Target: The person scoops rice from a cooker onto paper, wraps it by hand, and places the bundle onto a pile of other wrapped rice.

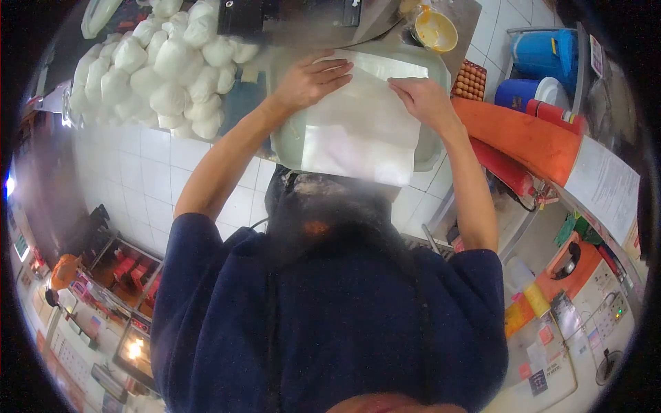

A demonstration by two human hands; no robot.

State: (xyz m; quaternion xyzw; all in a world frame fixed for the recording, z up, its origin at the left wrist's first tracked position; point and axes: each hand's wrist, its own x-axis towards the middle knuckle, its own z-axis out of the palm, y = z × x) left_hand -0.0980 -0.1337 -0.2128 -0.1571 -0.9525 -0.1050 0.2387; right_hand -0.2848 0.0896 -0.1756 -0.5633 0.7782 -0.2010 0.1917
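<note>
A white sheet (361,138), paper or plastic, lies over a pale green tray (289,148) on the counter and hangs slightly past the tray's near edge. My left hand (317,81) rests on the sheet's upper left part, fingers stretched out toward the right and slightly apart. At the sheet's upper right, my right hand (421,100) pinches its edge between thumb and fingers. More white sheet shows between and beyond the two hands.
White filled bags (169,69) are piled at the counter's left. A yellow bowl (436,31) with residue stands behind the tray at the right, near a carton of brown eggs (469,81). Further right are a blue bin (540,56) and an orange surface (516,134).
</note>
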